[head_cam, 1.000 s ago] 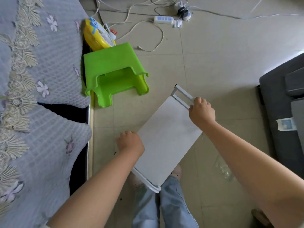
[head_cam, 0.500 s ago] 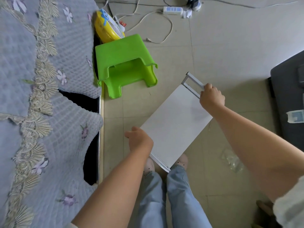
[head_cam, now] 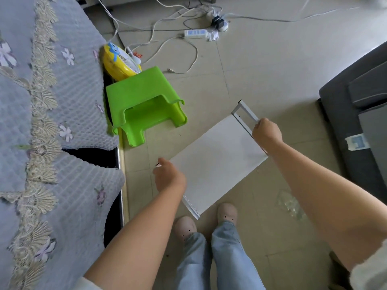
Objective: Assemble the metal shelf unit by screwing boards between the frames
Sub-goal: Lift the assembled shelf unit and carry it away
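A white shelf board (head_cam: 215,162) with white metal frames at both ends is held above the tiled floor, slanting from lower left to upper right. My right hand (head_cam: 266,133) grips the far frame (head_cam: 245,113) at the board's upper right end. My left hand (head_cam: 168,176) is at the board's near left corner, over the near frame (head_cam: 191,208); its fingers curl at the edge, and the grip itself is hidden under the hand.
A green plastic stool (head_cam: 144,105) lies tipped to the left, by a yellow fan (head_cam: 119,61) and a quilted bed (head_cam: 41,122). A power strip (head_cam: 195,32) and cables lie ahead. A dark sofa (head_cam: 360,105) stands right. A clear plastic bag (head_cam: 290,204) lies beside my feet.
The view has shifted back. The shelf piece has stayed between both hands; my left hand has slid along the near edge toward the left corner.
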`<state>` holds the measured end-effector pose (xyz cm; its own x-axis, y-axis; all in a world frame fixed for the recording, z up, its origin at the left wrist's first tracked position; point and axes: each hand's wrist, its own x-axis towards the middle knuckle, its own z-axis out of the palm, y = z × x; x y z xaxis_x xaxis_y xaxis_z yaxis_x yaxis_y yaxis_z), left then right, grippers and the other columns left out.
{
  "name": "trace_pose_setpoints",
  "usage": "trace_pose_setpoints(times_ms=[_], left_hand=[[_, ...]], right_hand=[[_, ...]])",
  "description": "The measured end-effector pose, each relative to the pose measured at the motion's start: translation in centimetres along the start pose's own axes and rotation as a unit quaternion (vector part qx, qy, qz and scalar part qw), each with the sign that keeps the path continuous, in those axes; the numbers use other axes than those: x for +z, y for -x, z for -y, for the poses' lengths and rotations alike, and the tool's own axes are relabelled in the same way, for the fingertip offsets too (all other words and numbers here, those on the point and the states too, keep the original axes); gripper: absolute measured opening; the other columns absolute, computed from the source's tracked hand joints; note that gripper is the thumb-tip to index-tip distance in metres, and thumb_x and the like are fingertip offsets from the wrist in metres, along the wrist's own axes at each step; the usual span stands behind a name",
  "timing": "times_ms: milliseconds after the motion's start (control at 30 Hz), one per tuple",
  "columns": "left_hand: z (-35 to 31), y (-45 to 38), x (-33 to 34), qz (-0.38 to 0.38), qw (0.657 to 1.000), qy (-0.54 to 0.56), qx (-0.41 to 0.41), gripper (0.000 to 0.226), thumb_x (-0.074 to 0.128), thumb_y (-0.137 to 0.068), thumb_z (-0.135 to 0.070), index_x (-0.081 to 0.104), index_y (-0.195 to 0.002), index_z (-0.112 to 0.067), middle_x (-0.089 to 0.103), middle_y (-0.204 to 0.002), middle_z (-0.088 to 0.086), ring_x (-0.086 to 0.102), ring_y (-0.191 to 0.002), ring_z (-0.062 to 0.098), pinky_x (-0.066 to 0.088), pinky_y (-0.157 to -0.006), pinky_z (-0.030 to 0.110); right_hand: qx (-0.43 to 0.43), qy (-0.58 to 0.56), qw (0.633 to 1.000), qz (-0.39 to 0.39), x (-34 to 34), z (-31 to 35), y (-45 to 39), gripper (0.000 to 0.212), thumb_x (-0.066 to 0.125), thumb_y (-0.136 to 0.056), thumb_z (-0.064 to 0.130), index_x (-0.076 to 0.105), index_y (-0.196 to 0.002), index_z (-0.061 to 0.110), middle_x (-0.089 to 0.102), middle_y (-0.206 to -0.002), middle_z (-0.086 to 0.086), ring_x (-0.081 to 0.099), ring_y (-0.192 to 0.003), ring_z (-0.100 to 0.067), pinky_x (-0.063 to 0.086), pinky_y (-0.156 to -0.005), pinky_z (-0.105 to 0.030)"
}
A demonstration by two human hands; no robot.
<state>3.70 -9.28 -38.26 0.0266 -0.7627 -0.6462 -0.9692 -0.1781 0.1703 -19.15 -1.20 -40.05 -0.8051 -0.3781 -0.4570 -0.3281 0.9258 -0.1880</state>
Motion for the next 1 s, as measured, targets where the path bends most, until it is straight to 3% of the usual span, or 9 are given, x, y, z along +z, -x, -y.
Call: trace_pose_setpoints(times_ms=[167,300,467,733,867,1000], left_hand=[[-6.8,-0.8,-1.8,-0.047,0.996,-0.029,0.063,0.038,0.033,-0.096,-0.002,0.031,-0.134,-0.004,0.041,-0.131,0.027,0.048,-0.117,0.041,0.041,-0.091,0.042],[-14.7,-2.0,-2.9,-0.075,0.990,-0.059,0.100,0.034,0.027,-0.098,-0.002,0.041,-0.129,-0.002,0.044,-0.130,0.026,0.046,-0.120,0.040,0.041,-0.093,0.044],[-26.1,-3.0,-3.7,-0.082,0.982,-0.095,0.142,0.037,0.026,-0.095,0.002,0.048,-0.125,0.000,0.049,-0.128,0.024,0.045,-0.121,0.037,0.040,-0.094,0.042],[-43.7,-3.8,-2.9,-0.077,0.981,-0.052,0.173,0.038,0.023,-0.098,-0.005,0.048,-0.127,0.000,0.046,-0.129,0.023,0.044,-0.121,0.036,0.037,-0.095,0.038],[-53.6,-4.5,-2.0,-0.088,0.952,-0.133,0.262,0.035,0.028,-0.095,0.002,0.046,-0.126,0.001,0.047,-0.125,0.025,0.046,-0.117,0.038,0.040,-0.092,0.042],[-63.9,-5.8,-1.4,-0.090,0.922,-0.194,0.323,0.035,0.029,-0.094,0.005,0.045,-0.125,0.002,0.049,-0.123,0.025,0.049,-0.115,0.038,0.042,-0.090,0.041]], right_hand=[[0.035,-0.055,0.997,-0.030,-4.8,-1.2,-2.1,0.027,0.035,-0.092,0.004,0.046,-0.115,-0.006,0.056,-0.113,-0.024,0.055,-0.102,-0.038,0.037,-0.070,-0.033],[0.078,-0.100,0.991,-0.031,-9.1,-2.5,-6.0,0.027,0.038,-0.086,0.003,0.050,-0.110,-0.005,0.050,-0.090,-0.014,0.050,-0.080,-0.030,0.038,-0.066,-0.031],[0.102,-0.130,0.986,-0.016,-15.2,-4.2,-12.3,0.018,0.042,-0.082,0.001,0.052,-0.097,0.000,0.052,-0.086,-0.013,0.049,-0.073,-0.029,0.038,-0.062,-0.029],[0.121,-0.139,0.982,-0.051,-24.7,-7.8,-24.1,0.022,0.042,-0.084,0.001,0.055,-0.101,-0.003,0.053,-0.086,-0.014,0.052,-0.076,-0.027,0.042,-0.064,-0.031],[0.138,-0.106,0.982,-0.077,-29.4,-10.6,-30.9,0.021,0.043,-0.086,-0.001,0.057,-0.102,-0.003,0.061,-0.099,-0.021,0.059,-0.090,-0.036,0.046,-0.069,-0.033],[0.155,-0.080,0.980,-0.095,-33.7,-12.4,-37.6,0.019,0.048,-0.087,-0.001,0.059,-0.102,-0.004,0.064,-0.099,-0.023,0.061,-0.092,-0.037,0.053,-0.080,-0.042]])
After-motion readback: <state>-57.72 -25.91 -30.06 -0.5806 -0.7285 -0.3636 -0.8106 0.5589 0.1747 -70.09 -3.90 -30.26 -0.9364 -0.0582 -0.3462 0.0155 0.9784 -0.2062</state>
